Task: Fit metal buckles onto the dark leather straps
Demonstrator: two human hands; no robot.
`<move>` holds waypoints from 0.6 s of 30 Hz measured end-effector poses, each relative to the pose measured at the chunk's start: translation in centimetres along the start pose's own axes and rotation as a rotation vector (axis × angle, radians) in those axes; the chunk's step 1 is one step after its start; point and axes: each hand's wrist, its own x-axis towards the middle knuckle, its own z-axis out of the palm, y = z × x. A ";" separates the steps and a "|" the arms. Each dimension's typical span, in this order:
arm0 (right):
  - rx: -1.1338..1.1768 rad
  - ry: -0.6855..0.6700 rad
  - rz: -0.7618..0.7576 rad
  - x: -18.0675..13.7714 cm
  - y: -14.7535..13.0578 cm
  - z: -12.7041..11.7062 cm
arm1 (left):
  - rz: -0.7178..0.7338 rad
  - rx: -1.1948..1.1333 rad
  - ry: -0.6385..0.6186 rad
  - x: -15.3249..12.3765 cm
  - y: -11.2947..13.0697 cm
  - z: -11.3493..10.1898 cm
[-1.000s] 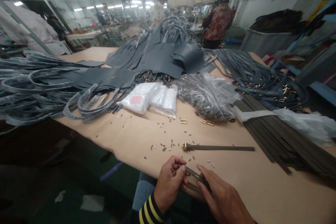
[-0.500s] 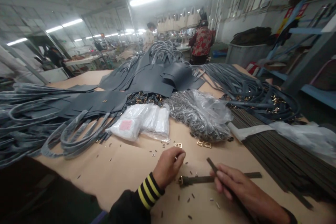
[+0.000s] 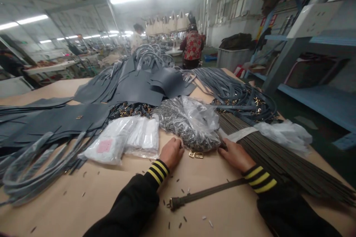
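Observation:
My left hand (image 3: pixel 171 152) rests knuckles up on the brown table paper, its fingers curled under at the edge of a clear bag of small metal parts (image 3: pixel 191 124). What they hold is hidden. Two gold buckles (image 3: pixel 196 154) lie just to its right. My right hand (image 3: pixel 236 153) has its fingers drawn together at the near end of a bundle of dark strips (image 3: pixel 278 155) tied with a white band (image 3: pixel 244 134). A dark strap with a gold buckle at its end (image 3: pixel 205 193) lies loose between my forearms.
White packets (image 3: pixel 125 139) lie left of the metal-parts bag. Grey leather panels (image 3: pixel 133 89) and looped handles (image 3: pixel 33 163) cover the left and far table. Grey straps with gold clasps (image 3: pixel 239 98) pile at the right. Small pins (image 3: pixel 180 222) litter the paper. Blue shelving (image 3: pixel 306 44) stands at the right; people work farther back.
Both hands moved away from me to the bag and the strip bundle. The buckled strap now lies behind them. The dark strip my right hand held no longer shows.

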 end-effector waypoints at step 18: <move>0.561 -0.575 -0.175 -14.9 -10.9 1.1 | -0.088 -0.715 0.105 -16.8 4.6 -3.6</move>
